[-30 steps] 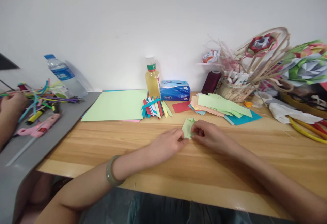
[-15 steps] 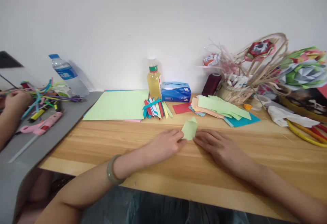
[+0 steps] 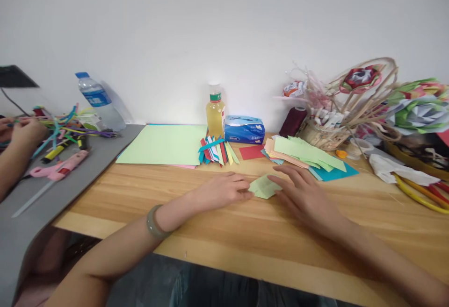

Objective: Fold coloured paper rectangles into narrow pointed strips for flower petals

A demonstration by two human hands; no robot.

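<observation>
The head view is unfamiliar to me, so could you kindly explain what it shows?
There is no machine: a camera worn on a person's head looks forward and down. Their left hand touches the left edge of a small folded green paper; the right hand is spread over the other side. Whether either pinches it, I cannot tell. Behind, on the wooden table, are a light green sheet, bundled paper strips, a bottle and a blue pack. Another person's hand shows at far left.

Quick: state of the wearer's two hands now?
Left hand: at the left edge of the green paper; grip cannot be told.
Right hand: open, at its right edge.
</observation>
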